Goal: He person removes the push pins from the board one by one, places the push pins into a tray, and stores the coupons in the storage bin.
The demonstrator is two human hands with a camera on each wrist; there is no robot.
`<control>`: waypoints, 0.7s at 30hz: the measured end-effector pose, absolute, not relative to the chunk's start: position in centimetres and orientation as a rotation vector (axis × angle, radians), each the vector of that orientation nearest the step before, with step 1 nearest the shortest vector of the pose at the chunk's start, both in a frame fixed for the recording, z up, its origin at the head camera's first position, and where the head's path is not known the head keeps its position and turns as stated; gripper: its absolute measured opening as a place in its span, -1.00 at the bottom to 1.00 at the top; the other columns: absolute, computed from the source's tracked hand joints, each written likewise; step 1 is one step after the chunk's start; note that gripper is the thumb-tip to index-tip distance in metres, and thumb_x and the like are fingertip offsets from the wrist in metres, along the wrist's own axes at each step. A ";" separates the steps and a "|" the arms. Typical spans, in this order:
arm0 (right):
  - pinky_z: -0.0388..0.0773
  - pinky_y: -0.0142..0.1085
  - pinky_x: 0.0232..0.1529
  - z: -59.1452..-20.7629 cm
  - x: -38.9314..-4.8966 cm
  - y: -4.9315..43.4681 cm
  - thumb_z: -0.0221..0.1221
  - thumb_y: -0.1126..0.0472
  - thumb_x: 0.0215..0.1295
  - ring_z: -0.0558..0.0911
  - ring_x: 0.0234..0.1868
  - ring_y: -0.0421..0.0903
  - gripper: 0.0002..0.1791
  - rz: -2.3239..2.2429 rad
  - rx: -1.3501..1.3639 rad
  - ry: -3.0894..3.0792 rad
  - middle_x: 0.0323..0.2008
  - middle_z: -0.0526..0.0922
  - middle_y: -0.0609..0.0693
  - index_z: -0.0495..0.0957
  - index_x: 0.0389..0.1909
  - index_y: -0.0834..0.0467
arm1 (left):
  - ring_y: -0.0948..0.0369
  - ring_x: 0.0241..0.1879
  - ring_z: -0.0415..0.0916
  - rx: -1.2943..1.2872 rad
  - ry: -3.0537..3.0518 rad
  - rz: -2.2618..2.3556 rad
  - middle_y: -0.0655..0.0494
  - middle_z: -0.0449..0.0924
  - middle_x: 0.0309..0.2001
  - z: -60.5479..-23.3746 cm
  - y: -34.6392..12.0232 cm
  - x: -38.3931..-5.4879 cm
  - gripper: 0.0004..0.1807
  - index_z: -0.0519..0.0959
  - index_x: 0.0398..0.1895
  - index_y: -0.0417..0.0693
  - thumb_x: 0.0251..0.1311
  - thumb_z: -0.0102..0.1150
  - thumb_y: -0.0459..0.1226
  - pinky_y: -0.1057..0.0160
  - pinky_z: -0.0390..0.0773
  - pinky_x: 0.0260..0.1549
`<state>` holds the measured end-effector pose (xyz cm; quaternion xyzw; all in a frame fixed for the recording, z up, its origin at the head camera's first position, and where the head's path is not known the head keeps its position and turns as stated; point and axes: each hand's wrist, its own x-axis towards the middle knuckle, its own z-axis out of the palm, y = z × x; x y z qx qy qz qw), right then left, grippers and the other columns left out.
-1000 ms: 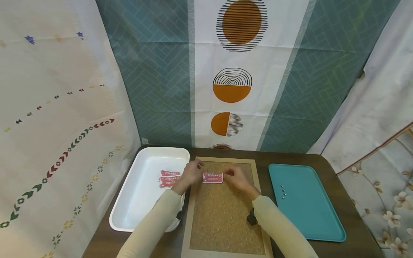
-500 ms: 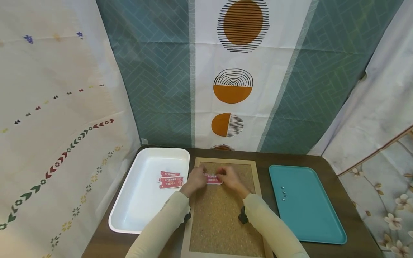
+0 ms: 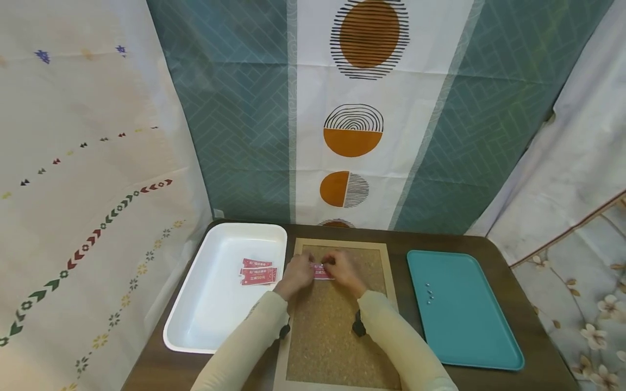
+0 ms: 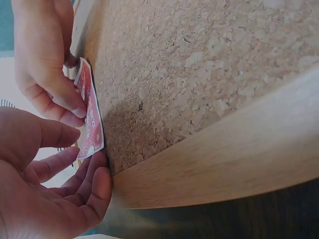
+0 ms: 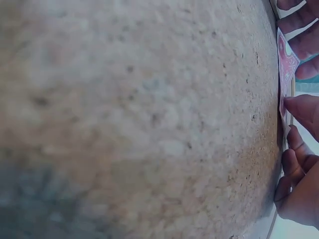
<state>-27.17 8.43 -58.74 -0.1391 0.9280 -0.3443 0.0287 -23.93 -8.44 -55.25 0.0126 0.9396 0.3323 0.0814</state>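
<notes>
A red coupon (image 3: 321, 272) with white lettering lies near the top of a wood-framed corkboard (image 3: 342, 336). My left hand (image 3: 298, 272) is at its left end. In the left wrist view my left fingers (image 4: 64, 158) are spread and loosely bent, touching the end of the coupon (image 4: 91, 127). Over the coupon's middle and right side is my right hand (image 3: 343, 269). Its thumb (image 5: 304, 110) rests on the coupon face and the other fingers curl, pinching it. Whatever may lie under the right fingertips is hidden.
Left of the board stands a white tray (image 3: 195, 320) with several red coupons (image 3: 258, 276). On the right, a teal tray (image 3: 474, 320) bears several tiny silver pieces (image 3: 429, 294). Both trays and the board stand on a dark wooden table (image 3: 401, 244). Patterned cloths hang behind and at the sides.
My left hand has moved right to the coupon's left end. My right hand has moved left, from the coupon's right end over its middle. The coupon stays in about the same place.
</notes>
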 end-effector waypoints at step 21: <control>0.31 0.10 0.13 -58.5 -27.7 7.7 0.33 0.17 0.42 0.58 -0.28 -0.16 -0.93 -0.992 -0.334 2.847 -0.41 0.69 -0.19 0.77 -0.27 -0.01 | -0.10 -0.11 0.65 0.162 2.885 0.985 -0.22 0.71 -0.10 -55.3 -8.7 -23.6 -0.72 0.61 0.08 -0.27 0.34 0.23 -0.40 -0.13 0.64 -0.01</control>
